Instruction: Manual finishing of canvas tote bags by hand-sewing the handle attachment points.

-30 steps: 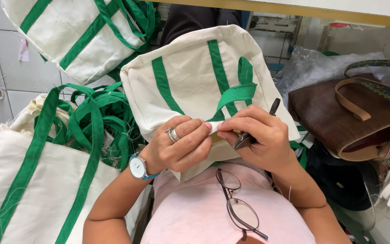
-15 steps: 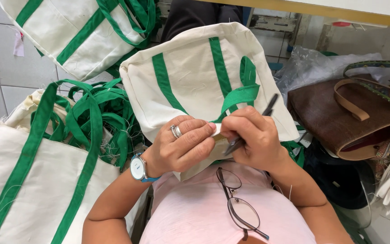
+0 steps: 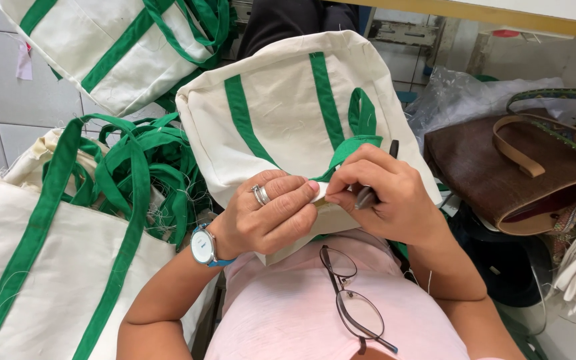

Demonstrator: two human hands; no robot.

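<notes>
Two hands are pinching the bag [image 3: 281, 127] edge. The left hand [image 3: 268, 217] is squeezing the cloth shut, and the right hand [image 3: 388, 193] beside it is gripping a dark tool [image 3: 371, 190].

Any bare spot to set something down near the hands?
Little. Bare floor tile shows only at far left, between the upper bag and the bag pile. The lap bag is under both hands; right side is crowded by the brown handbag.

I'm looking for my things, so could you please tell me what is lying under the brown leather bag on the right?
Under the brown bag a dark bag or cloth shows, with clear plastic behind it. What lies directly beneath is covered.
</notes>
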